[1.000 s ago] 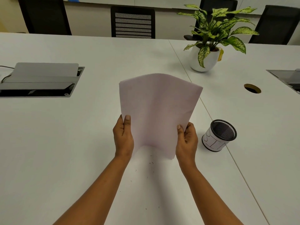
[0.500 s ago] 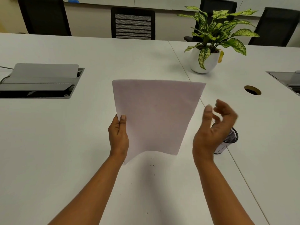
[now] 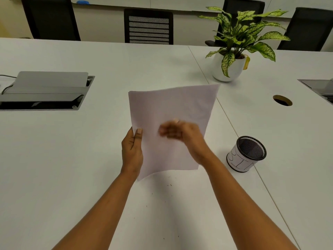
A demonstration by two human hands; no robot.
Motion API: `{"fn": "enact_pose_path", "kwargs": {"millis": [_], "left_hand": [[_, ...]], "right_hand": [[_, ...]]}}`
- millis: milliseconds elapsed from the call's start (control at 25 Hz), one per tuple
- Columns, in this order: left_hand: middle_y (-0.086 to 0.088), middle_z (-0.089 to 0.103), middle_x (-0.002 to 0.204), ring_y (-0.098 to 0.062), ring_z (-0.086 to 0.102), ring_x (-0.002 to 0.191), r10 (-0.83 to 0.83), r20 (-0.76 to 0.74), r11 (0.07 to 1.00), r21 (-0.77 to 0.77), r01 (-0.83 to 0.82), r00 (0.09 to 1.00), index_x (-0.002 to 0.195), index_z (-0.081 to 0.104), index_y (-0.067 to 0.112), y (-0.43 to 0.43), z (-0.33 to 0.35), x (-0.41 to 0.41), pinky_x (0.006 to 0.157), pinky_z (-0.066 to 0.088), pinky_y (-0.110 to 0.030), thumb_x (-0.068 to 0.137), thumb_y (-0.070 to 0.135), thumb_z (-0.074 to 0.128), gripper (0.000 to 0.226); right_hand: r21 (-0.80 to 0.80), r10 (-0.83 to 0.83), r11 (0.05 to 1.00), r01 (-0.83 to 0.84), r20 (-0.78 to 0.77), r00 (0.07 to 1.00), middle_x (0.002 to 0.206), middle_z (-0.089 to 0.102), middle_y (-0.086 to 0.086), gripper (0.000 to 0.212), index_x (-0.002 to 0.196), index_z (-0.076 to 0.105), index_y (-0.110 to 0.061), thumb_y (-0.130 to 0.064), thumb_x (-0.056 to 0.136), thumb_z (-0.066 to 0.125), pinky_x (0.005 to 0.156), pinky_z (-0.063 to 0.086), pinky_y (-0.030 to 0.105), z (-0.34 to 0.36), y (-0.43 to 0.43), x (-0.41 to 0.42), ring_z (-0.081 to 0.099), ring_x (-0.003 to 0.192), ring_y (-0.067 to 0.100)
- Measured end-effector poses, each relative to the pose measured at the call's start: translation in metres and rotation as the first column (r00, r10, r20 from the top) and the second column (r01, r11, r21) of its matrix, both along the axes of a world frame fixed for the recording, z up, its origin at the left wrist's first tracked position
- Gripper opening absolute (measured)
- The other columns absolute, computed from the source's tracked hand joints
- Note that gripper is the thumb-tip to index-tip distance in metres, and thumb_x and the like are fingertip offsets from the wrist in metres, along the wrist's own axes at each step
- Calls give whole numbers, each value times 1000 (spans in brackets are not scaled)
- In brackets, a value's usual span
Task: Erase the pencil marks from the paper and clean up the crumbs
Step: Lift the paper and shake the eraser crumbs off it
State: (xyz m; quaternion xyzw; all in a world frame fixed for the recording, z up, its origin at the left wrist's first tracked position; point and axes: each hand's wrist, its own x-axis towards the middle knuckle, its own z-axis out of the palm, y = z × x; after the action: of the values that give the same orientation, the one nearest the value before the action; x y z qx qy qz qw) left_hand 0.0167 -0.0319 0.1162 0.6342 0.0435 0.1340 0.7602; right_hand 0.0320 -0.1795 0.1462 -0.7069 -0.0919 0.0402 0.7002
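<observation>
A white sheet of paper hangs tilted above the white table. My left hand pinches its left edge, thumb on top. Blurred by motion, my right hand lies across the front of the sheet with its fingers stretched out toward the left. Dark eraser crumbs lie scattered on the table below the paper and toward me. A black mesh cup with a white label stands on the table to the right of my right arm.
A potted plant stands at the back right. A grey cable box with its lid up sits in the table at the left. A round cable hole is at the right. Black chairs line the far side.
My right hand let go of the paper's right edge, lifted away to the right, then swung back onto the sheet's face. The left hand keeps holding the sheet, which has flattened and tilted.
</observation>
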Motion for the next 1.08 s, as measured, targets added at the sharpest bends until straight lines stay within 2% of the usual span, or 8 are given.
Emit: {"fn": "enact_pose_path", "kwargs": {"millis": [120,400,560,680,800,920,1000,1080], "left_hand": [[11,60,102,5,62,85,-13,-4,999,30,13,1000,124,50,11,0,0,0,68,49,-8,98,19,36,31],[10,63,95,1,63,81,-56,5,998,24,56,998,106,55,28,0,-1,3,68,53,-18,98,22,34,23],[10,62,103,-5,60,96,-39,7,999,36,39,999,111,55,24,2,-5,5,87,51,-23,97,22,36,23],[10,61,104,-7,60,94,-54,-14,998,28,55,998,115,52,21,2,-6,6,79,53,-18,97,22,35,25],[11,61,104,-7,59,96,-49,1,998,40,49,999,115,52,22,2,-6,8,82,53,-20,97,23,36,25],[10,63,97,-2,62,86,-68,17,997,29,68,998,109,55,26,2,-5,8,77,54,-21,98,21,35,24],[10,64,90,0,63,78,-80,-5,997,2,80,997,108,57,23,1,-6,9,70,53,-19,98,21,35,24],[12,65,90,-1,62,83,-67,13,998,6,67,998,106,58,23,1,-6,10,76,52,-20,97,21,36,24]], "right_hand": [[-339,124,925,-173,-162,979,94,69,8,31,100,67,-2,-25,93,47,86,51,38,-41,-6,-14,66,84,18],[-17,195,981,-194,25,981,92,70,2,24,106,64,-10,-18,91,47,89,52,32,26,16,-1,67,93,18],[-179,137,970,-164,-155,978,105,69,12,24,105,66,-10,-21,90,51,95,49,44,-31,14,-7,65,96,22],[-326,109,925,-193,-259,960,108,68,10,24,106,67,-12,-23,87,57,98,46,47,-57,7,-13,62,98,20],[-245,134,955,-168,-150,980,105,69,11,24,105,66,-8,-21,88,55,96,49,43,-28,13,-6,64,98,21],[-21,160,987,-160,-2,987,97,69,8,25,109,63,-7,-17,91,49,90,52,34,18,23,5,67,93,20],[145,150,978,-151,21,989,98,69,6,26,110,62,-8,-18,91,47,87,53,32,28,25,11,67,91,20],[138,183,975,-175,-46,982,97,69,7,28,108,63,-6,-21,89,49,87,52,34,12,25,10,66,92,22]]}}
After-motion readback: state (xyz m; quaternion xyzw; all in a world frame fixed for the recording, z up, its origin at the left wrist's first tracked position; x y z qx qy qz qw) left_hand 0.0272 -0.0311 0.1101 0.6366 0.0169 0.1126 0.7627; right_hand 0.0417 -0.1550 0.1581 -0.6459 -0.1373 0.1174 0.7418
